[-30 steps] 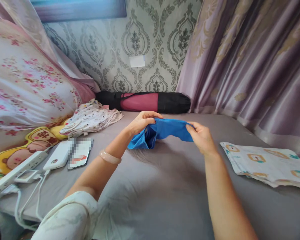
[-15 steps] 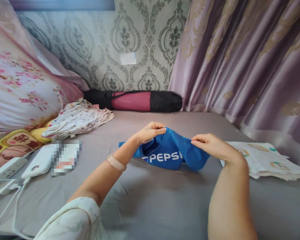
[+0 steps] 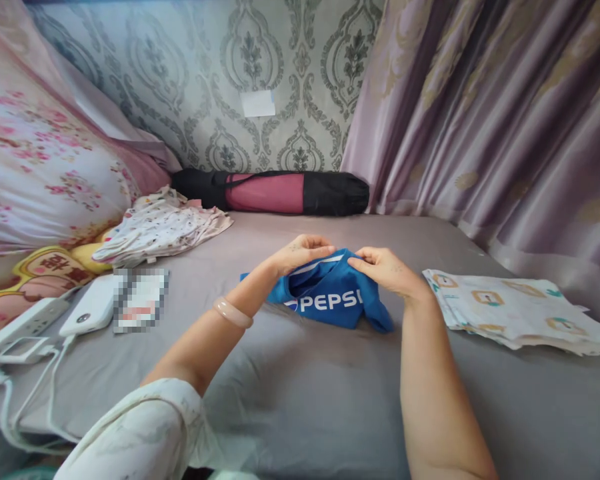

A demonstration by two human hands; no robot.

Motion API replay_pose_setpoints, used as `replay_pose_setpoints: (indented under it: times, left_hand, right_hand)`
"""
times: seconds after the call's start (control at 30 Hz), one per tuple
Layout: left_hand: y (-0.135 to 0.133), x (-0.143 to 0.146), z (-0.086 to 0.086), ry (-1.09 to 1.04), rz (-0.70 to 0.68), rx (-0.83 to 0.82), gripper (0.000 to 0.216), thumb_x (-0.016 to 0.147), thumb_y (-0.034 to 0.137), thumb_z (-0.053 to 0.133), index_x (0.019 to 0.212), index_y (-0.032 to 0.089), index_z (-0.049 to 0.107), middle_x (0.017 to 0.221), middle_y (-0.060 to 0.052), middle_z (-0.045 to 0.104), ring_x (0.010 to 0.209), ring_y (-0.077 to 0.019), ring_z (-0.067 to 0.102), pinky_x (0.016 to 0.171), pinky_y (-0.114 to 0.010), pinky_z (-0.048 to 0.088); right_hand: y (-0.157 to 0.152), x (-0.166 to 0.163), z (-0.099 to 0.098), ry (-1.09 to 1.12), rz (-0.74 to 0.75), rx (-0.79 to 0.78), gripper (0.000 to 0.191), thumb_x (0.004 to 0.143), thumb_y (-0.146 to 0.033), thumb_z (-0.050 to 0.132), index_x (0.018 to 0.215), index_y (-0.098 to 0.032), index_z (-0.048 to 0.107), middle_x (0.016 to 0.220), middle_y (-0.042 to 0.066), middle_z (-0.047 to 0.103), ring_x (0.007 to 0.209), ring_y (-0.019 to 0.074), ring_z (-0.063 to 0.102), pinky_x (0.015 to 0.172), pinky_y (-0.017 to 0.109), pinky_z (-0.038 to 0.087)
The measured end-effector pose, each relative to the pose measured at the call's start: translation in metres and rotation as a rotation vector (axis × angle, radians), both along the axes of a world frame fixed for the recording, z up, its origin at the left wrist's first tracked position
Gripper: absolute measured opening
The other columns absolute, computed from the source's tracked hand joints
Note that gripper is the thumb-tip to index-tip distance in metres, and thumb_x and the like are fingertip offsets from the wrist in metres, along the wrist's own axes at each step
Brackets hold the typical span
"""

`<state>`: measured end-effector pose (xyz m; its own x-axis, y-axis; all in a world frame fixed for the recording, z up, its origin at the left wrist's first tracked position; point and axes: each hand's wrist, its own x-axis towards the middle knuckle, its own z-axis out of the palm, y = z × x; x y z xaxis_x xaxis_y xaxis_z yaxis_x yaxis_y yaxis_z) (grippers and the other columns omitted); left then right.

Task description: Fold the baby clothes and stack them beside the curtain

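Observation:
A blue T-shirt [image 3: 330, 317] with white PEPSI lettering rests in the middle of the grey sheet, its collar opening lifted and facing me. My left hand [image 3: 305, 253], below a pale bangle [image 3: 233, 313], pinches the collar edge from the left, thumb on top. On the other side, my right hand [image 3: 383, 267] grips the cloth at the shoulder beside the collar between thumb and fingers. A white strip of trim shows inside the neck between the two hands. One sleeve droops onto the sheet at the right.
Folded printed white cloths [image 3: 510, 310] lie at the right. To the left are a patterned garment pile [image 3: 170, 230], a white power bank [image 3: 93, 310], a power strip [image 3: 25, 330] with cables, and a yellow cushion [image 3: 50, 280]. A black-and-pink rolled bag [image 3: 265, 193] lies along the wall.
My right hand has let go of the sleeve area and moved left to the shoulder by the collar, close to my left hand. The sleeve has dropped down.

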<state>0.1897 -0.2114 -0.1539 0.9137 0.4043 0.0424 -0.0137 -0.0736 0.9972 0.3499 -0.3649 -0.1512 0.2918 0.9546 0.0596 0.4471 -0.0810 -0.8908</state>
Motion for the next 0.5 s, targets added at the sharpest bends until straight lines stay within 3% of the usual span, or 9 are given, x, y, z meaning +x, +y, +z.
replay_pose_setpoints:
  times: [0.13,0.3,0.5]
  left_hand:
    - [0.020,-0.037,-0.005,0.023,0.068,0.098,0.048,0.072,0.055,0.070,0.096,0.013,0.069,0.094,-0.009,0.069,0.088,-0.0182,0.062,0.084,-0.033,0.046]
    - [0.035,-0.078,-0.023,0.132,0.128,0.212,0.049,0.073,0.055,0.068,0.099,0.015,0.069,0.100,-0.009,0.070,0.095,-0.0216,0.061,0.087,-0.034,0.045]
    - [0.044,-0.090,-0.053,0.160,0.134,0.317,0.045,0.069,0.048,0.073,0.103,0.018,0.071,0.100,-0.007,0.071,0.095,-0.0218,0.062,0.084,-0.031,0.046]
  right_hand:
    - [0.004,0.007,-0.008,0.037,-0.063,0.051,0.040,0.072,-0.057,0.066,0.080,-0.017,0.067,0.073,0.001,0.067,0.065,0.0151,0.060,0.057,0.025,0.045]
    - [0.004,0.007,-0.008,0.066,-0.085,0.017,0.040,0.070,-0.056,0.068,0.083,-0.018,0.069,0.076,0.003,0.070,0.070,0.0181,0.063,0.062,0.028,0.049]
    - [-0.002,0.000,0.001,0.067,-0.096,-0.028,0.043,0.069,-0.057,0.068,0.087,-0.019,0.070,0.080,0.003,0.072,0.074,0.0206,0.066,0.067,0.030,0.052]
